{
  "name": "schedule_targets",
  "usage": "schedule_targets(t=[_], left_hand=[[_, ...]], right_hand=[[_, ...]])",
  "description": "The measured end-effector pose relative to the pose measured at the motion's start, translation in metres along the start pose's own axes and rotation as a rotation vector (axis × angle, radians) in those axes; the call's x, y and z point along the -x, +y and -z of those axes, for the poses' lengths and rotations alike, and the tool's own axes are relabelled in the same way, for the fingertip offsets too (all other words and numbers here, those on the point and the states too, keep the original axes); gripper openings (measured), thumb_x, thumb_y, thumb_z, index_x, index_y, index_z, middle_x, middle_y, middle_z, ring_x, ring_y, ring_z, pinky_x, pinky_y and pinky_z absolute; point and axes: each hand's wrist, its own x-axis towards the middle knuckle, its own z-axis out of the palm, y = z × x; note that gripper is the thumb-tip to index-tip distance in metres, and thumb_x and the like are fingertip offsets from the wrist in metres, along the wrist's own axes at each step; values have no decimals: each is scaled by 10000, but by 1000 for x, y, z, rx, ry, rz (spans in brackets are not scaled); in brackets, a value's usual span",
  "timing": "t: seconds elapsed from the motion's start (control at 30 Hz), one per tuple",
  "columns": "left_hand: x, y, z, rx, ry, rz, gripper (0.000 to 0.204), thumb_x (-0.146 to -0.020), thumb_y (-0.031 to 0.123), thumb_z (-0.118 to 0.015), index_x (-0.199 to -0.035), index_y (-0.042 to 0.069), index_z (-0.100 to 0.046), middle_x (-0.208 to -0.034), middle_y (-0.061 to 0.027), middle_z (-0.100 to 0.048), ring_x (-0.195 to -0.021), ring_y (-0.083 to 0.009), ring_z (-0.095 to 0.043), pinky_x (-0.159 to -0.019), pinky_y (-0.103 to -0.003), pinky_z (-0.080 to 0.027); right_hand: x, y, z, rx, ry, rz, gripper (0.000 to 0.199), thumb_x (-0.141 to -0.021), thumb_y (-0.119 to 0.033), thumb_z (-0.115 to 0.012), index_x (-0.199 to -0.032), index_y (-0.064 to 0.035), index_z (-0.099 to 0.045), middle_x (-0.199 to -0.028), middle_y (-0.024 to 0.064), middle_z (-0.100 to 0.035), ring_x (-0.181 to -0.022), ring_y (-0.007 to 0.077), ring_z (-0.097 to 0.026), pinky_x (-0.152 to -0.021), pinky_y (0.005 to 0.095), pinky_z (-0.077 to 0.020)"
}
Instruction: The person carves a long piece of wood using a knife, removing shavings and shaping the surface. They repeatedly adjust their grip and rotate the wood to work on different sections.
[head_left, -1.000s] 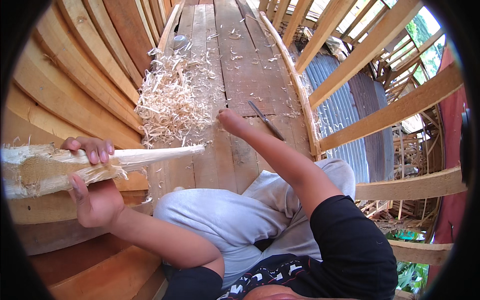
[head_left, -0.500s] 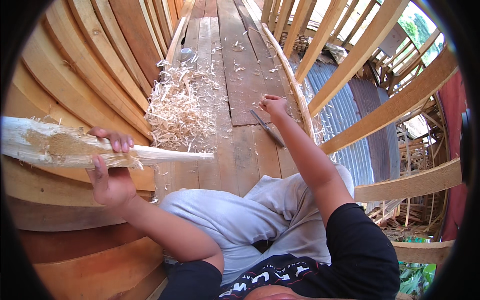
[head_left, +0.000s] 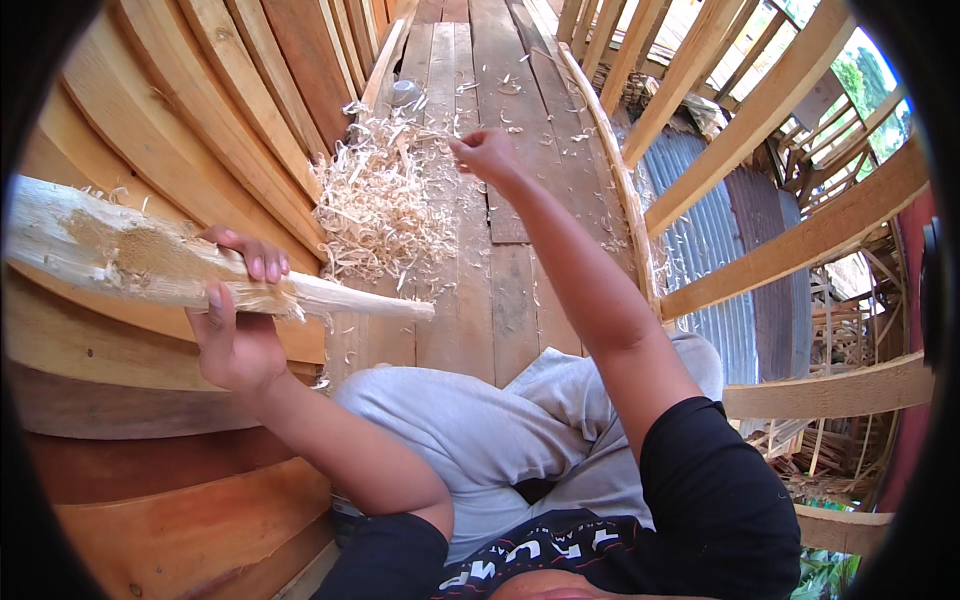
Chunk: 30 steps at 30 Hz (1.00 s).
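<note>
The plank floor (head_left: 520, 300) carries a heap of pale wood shavings (head_left: 385, 205) and scattered chips.

No packages, labels, signs or screens show anywhere in the frame. The nearest thing to one is the white lettering (head_left: 520, 562) printed across the black shirt at the bottom centre, only partly in view.
</note>
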Motion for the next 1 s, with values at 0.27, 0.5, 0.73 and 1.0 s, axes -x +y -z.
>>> schedule_targets(t=[0.27, 0.5, 0.73, 1.0], left_hand=[[-4, -12, -21, 113, -18, -50, 307, -833, 214, -591, -1026, 10, -469, -724, -75, -433, -676, -174, -430, -659, -327, -369], [-12, -56, -65, 255, -102, -84, 170, -830, 143, -613, -825, 40, -477, -672, -60, -442, -633, -163, -440, -643, -327, -409], [-4, -88, -79, 174, -29, -103, 115, -826, 101, -600, -839, 24, -515, -713, -91, -522, -653, -174, -494, -645, -330, -440], [-5, -91, -91, 163, -120, -16, 236, -828, 96, -571, -1032, 39, -468, -849, -81, -488, -810, -182, -487, -796, -353, -420]], right_hand=[[123, 153, 100, 1142, -30, -305, 534, -762, -458, -682, -970, 34, -678, -984, 243, -663, -955, 372, -639, -812, 416, -521], [127, 187, 96, 1027, -212, -222, 301, -758, -182, -626, -953, 44, -667, -1000, 261, -650, -960, 384, -635, -820, 423, -519], [139, 108, 114, 831, -103, -180, 277, -766, -88, -541, -973, 61, -648, -944, 286, -649, -933, 402, -637, -791, 422, -517], [183, 72, 97, 92, 28, -189, 257, -903, -210, -563, -1028, 15, -579, -794, 132, -609, -692, 229, -593, -649, 366, -483]])
